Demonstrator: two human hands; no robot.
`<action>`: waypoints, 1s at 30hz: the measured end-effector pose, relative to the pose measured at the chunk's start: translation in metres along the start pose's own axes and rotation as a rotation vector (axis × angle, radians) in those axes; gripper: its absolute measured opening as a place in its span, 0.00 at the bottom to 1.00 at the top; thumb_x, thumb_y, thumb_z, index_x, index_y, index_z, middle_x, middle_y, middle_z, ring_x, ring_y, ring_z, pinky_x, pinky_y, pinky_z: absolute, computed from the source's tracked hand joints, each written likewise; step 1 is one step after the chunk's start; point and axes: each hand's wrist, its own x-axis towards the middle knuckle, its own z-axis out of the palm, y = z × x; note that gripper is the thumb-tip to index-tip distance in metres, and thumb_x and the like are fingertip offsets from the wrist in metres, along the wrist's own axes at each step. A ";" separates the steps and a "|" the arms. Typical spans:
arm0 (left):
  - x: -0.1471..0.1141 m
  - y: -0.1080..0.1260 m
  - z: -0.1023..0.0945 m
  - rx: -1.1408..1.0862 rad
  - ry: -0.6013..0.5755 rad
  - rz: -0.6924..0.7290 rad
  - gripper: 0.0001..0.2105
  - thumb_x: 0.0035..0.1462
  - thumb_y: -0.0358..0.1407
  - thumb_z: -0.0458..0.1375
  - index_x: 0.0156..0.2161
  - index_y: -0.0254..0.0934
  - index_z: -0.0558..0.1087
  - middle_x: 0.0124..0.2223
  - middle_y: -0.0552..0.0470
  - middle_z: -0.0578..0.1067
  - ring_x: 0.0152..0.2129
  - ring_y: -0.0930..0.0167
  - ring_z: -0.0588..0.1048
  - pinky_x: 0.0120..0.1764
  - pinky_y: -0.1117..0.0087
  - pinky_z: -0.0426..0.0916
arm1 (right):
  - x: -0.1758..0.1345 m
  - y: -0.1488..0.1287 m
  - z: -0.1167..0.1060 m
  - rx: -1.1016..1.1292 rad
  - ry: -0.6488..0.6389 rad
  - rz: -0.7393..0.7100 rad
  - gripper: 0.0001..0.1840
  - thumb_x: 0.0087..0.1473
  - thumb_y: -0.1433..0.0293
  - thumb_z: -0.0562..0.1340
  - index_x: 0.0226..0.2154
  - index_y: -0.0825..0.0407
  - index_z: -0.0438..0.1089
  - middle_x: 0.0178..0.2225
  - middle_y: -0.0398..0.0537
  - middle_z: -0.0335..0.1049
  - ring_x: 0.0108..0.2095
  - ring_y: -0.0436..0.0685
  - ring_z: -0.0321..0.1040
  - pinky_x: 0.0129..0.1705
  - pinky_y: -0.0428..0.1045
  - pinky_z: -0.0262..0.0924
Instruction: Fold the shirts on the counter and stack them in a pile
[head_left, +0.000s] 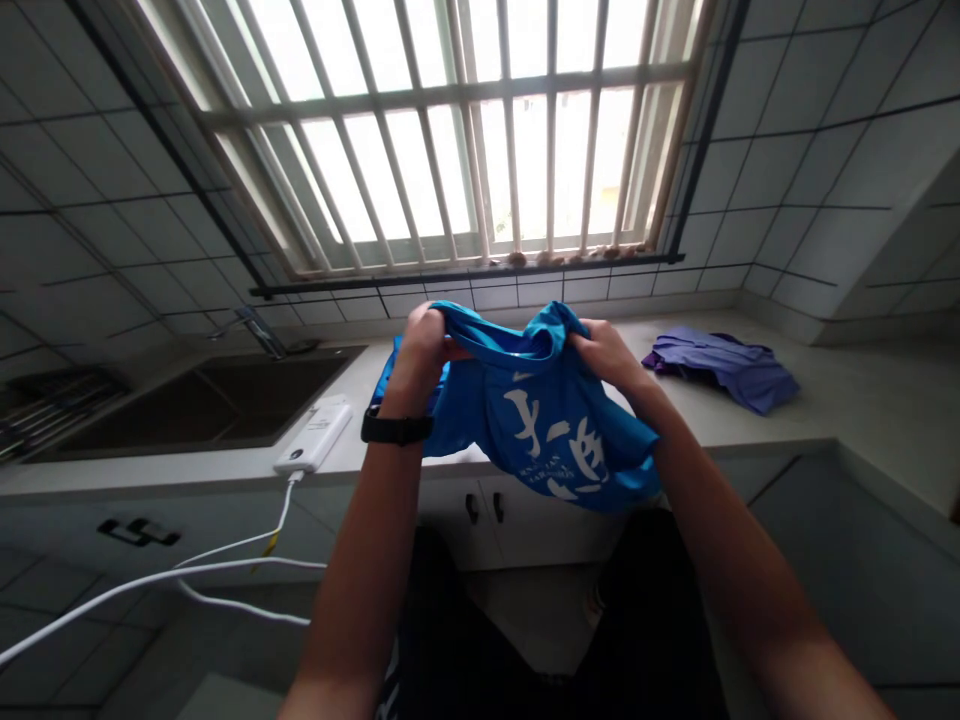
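A blue T-shirt [487, 410] with white characters and a small white swoosh hangs in front of me, over the counter's front edge. My left hand [426, 340], with a black band on its wrist, is closed on the shirt at its upper left. On the other side, my right hand [600, 350] grips the fabric at the upper right. The collar sags between the two hands, and the lower part of the shirt bunches toward my right forearm. Behind my left hand more blue cloth [386, 368] shows; whether it belongs to the same shirt I cannot tell.
Purple and lavender clothing [724, 365] lies crumpled on the counter [675, 420] at the right. At the left are a dark sink [202, 400], a faucet [259, 330] and a white power bank [315, 440] with a white cable [289, 505]. A barred window [450, 130] is ahead.
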 end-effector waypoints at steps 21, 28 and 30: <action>0.046 -0.177 0.034 0.774 -0.581 -0.038 0.39 0.44 0.45 0.73 0.61 0.36 0.72 0.68 0.34 0.68 0.69 0.47 0.61 0.69 0.49 0.57 | 0.009 0.090 0.051 -0.704 -0.379 0.320 0.28 0.65 0.63 0.57 0.64 0.57 0.67 0.64 0.70 0.66 0.62 0.73 0.67 0.61 0.60 0.64; 0.012 -0.214 0.034 1.069 -0.436 0.035 0.25 0.68 0.47 0.54 0.64 0.38 0.72 0.73 0.41 0.63 0.71 0.54 0.59 0.71 0.52 0.54 | 0.003 0.119 0.053 -0.821 -0.526 0.521 0.32 0.73 0.62 0.49 0.70 0.64 0.57 0.75 0.69 0.45 0.74 0.72 0.47 0.71 0.61 0.50; 0.013 -0.214 0.031 1.011 -0.430 0.004 0.22 0.70 0.42 0.50 0.63 0.37 0.74 0.72 0.42 0.65 0.71 0.56 0.60 0.71 0.54 0.54 | 0.006 0.126 0.036 -0.771 -0.495 0.472 0.30 0.70 0.69 0.53 0.70 0.63 0.58 0.73 0.66 0.51 0.73 0.67 0.51 0.71 0.56 0.50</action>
